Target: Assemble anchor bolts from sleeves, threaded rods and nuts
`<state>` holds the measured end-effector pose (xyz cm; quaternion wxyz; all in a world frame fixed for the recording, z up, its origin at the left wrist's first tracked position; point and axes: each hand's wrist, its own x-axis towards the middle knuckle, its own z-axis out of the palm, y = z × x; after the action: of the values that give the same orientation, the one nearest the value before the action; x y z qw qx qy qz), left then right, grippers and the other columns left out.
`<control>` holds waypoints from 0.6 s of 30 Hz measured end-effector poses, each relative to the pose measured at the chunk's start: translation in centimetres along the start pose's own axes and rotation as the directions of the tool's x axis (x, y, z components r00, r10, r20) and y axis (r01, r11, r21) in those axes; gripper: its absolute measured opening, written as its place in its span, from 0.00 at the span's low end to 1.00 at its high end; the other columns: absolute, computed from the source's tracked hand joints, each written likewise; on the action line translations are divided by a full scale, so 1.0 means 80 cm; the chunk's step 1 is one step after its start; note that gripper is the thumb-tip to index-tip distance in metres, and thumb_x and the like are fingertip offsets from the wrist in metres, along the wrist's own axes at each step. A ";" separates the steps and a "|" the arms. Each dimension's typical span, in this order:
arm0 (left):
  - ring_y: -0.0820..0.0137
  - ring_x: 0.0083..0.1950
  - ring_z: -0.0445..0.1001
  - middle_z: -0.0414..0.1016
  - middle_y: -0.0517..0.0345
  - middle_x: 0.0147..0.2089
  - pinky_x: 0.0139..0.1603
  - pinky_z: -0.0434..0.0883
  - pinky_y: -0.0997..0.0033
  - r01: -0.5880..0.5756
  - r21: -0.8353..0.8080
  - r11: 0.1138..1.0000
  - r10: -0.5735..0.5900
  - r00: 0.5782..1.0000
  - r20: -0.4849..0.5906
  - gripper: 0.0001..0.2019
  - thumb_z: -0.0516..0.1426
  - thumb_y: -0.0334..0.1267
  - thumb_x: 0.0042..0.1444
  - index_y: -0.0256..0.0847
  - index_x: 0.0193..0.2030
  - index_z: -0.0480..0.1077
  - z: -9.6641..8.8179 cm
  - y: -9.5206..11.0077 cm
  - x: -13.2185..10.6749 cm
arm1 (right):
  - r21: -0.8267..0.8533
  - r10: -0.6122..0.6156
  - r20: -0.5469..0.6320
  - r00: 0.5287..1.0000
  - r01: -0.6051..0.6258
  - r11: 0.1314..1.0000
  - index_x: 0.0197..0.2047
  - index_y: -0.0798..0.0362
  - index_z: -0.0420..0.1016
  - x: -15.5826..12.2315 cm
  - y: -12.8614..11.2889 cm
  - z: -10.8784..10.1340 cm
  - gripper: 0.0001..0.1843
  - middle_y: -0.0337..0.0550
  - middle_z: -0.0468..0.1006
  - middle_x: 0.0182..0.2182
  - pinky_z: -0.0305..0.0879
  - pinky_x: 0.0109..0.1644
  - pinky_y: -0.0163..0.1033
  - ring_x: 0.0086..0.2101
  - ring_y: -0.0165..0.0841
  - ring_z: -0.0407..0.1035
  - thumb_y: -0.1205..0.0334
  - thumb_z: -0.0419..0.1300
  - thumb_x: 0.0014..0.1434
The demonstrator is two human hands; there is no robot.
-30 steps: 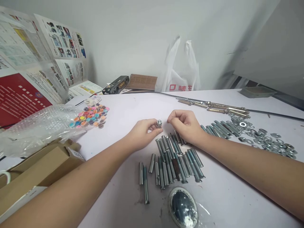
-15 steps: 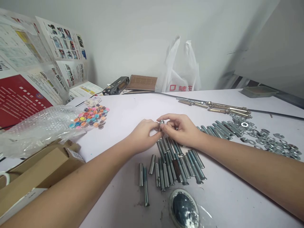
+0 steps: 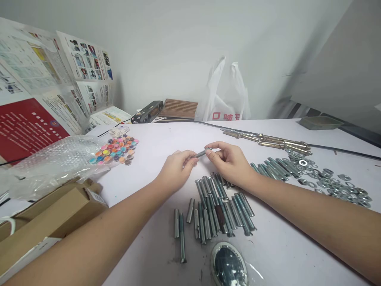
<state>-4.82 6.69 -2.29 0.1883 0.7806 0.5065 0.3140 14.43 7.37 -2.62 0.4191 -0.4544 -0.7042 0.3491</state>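
Above the table (image 3: 154, 135), two hands, left (image 3: 175, 171) and right (image 3: 230, 163), pinch one bolt (image 3: 202, 153)

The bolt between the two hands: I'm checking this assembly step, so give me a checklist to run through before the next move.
1. Left hand has a grip on the bolt: ok.
2. Right hand pinches the bolt's far end: ok.
3. Bolt lifted off the white table: ok.
4. Nut or sleeve seated on it: cannot tell, fingers cover it.
5. Row of bolts lies below the hands: ok.
6. Nuts and washers lie beside the right forearm: ok.
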 end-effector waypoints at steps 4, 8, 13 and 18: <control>0.67 0.43 0.72 0.78 0.60 0.39 0.45 0.66 0.68 0.020 -0.057 0.998 -0.019 1.000 0.020 0.11 0.53 0.42 0.61 0.43 0.43 0.75 0.001 0.001 -0.001 | -0.027 0.006 0.039 0.999 -0.005 1.000 0.48 0.55 0.70 0.003 -0.002 -0.003 0.21 0.33 0.63 0.17 0.52 0.23 0.32 0.18 0.26 0.56 0.46 0.54 0.63; 0.66 0.45 0.74 0.78 0.56 0.42 0.48 0.68 0.66 0.010 -0.127 0.992 -0.002 0.998 0.061 0.18 0.53 0.48 0.61 0.42 0.52 0.71 0.001 0.002 -0.003 | -0.132 -0.074 0.011 0.997 0.075 0.988 0.40 0.56 0.73 0.011 -0.020 -0.017 0.20 0.41 0.73 0.24 0.59 0.29 0.35 0.25 0.29 0.65 0.46 0.53 0.63; 0.67 0.44 0.75 0.78 0.55 0.39 0.48 0.68 0.67 0.052 -0.185 0.981 -0.036 0.995 0.094 0.20 0.49 0.50 0.63 0.40 0.52 0.70 0.001 0.004 -0.004 | -0.163 -0.004 -0.067 0.998 -0.007 0.987 0.35 0.58 0.74 0.035 -0.032 -0.062 0.20 0.48 0.78 0.32 0.64 0.37 0.37 0.32 0.33 0.71 0.46 0.61 0.57; 0.67 0.43 0.74 0.78 0.56 0.39 0.46 0.68 0.67 0.053 -0.163 0.985 -0.035 0.993 0.112 0.19 0.48 0.50 0.64 0.40 0.43 0.73 0.001 0.004 -0.002 | -0.345 0.100 -0.155 0.983 -0.149 0.927 0.32 0.58 0.76 0.059 -0.013 -0.122 0.20 0.50 0.78 0.30 0.63 0.34 0.38 0.29 0.32 0.69 0.46 0.62 0.55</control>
<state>-4.62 6.42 -2.20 0.2868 0.7669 0.4846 0.3078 21.82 12.47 3.56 0.3539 -0.5889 -0.6954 0.2106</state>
